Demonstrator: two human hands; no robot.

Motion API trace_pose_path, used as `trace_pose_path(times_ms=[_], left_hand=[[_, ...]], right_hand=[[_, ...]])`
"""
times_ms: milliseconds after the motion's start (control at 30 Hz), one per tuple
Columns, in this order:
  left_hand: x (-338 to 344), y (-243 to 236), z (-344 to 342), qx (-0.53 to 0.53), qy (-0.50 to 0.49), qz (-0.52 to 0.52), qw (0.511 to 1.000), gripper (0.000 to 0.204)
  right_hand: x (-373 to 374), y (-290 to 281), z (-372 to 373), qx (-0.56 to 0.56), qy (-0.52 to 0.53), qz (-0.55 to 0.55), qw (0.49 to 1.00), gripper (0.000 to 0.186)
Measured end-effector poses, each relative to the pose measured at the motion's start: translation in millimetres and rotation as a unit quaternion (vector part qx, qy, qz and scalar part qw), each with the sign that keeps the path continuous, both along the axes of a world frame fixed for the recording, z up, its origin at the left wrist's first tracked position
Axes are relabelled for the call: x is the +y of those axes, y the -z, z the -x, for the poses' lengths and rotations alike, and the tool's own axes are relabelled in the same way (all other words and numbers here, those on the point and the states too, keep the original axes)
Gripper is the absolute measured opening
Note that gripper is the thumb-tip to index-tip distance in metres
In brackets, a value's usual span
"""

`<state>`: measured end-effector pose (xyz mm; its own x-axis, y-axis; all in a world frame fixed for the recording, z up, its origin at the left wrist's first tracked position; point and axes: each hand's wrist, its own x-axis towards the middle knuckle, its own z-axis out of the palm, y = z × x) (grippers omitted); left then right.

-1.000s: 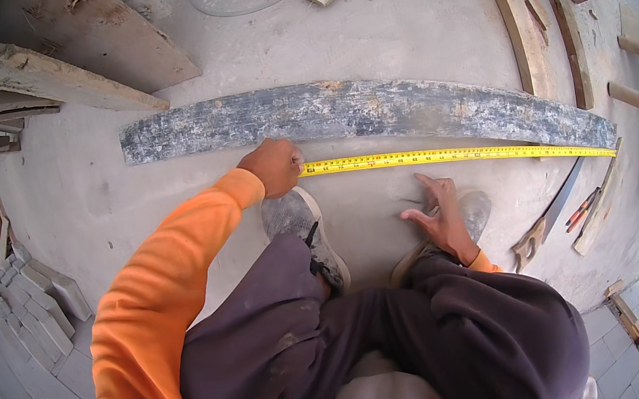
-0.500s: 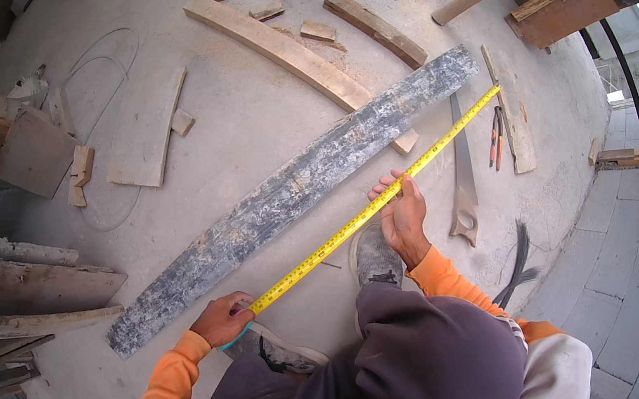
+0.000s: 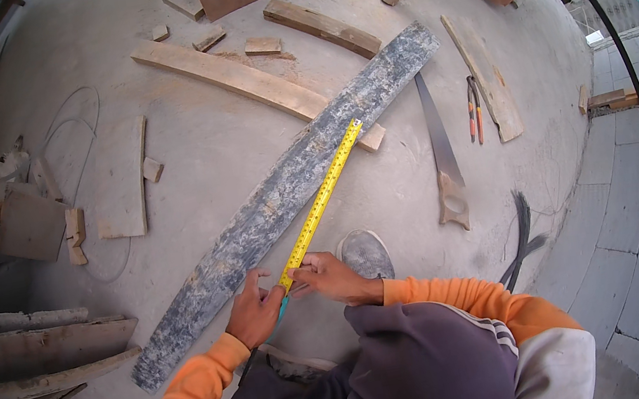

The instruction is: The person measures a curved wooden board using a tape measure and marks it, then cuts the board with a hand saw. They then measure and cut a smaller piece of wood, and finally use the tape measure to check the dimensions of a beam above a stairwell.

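Crouching over a dusty concrete floor (image 3: 187, 154), a person in orange sleeves works a yellow tape measure (image 3: 321, 197) along a long, grey, weathered plank (image 3: 286, 196). The plank lies diagonally, from the lower left near the person's knees up to the right. The tape blade runs beside and partly over its near edge, with its free tip resting about two thirds of the way up the plank.

Both hands meet at the tape's lower end. The left hand (image 3: 252, 314) is curled around what seems to be the tape's case, mostly hidden in the grip, and rests against the plank. The right hand (image 3: 330, 275) pinches the blade just beside it, fingers closed on the yellow strip.

A grey shoe (image 3: 365, 254) sits just right of the hands. Further right lie a handsaw (image 3: 442, 159) and orange-handled pliers (image 3: 473, 108), well apart from the plank. Paler boards and small offcuts are scattered above and to the left, one curved board (image 3: 233, 78) passing under the plank's upper part.

To measure well here, the blade should probably lie flat and straight along the plank's edge, without sagging or twisting, and the right hand should press it down firmly at the reading point while the left keeps the case steady.
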<state>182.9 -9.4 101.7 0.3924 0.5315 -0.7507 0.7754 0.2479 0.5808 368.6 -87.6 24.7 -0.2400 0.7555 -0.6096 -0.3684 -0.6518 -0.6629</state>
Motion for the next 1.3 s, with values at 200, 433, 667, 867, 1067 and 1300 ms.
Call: trace_pose_path(times_ms=[200,433,667,867,1067,1300], left_hand=[[-13,39,17,-0.021,0.035,-0.136,0.99,0.047],[-24,21,-27,0.052,-0.163,0.046,0.984,0.046],[-11,5,-98,-0.187,-0.12,-0.145,0.964,0.057],[51,47,62,-0.005,-0.023,-0.328,0.944,0.05],[42,74,230,0.172,0.132,-0.309,0.926,0.092],[43,74,229,0.211,0.226,-0.216,0.926,0.121]], right_hand=[[-3,-10,-20,0.151,0.084,0.111,0.979,0.077],[-8,-13,-10,0.3,-0.077,0.133,0.942,0.076],[6,-24,-76,0.235,0.236,0.038,0.942,0.05],[-99,-36,-281,-0.562,0.242,0.028,0.79,0.049],[-209,30,-373,-0.747,0.051,0.2,0.632,0.068],[-103,21,-287,-0.899,-0.031,0.014,0.436,0.06]])
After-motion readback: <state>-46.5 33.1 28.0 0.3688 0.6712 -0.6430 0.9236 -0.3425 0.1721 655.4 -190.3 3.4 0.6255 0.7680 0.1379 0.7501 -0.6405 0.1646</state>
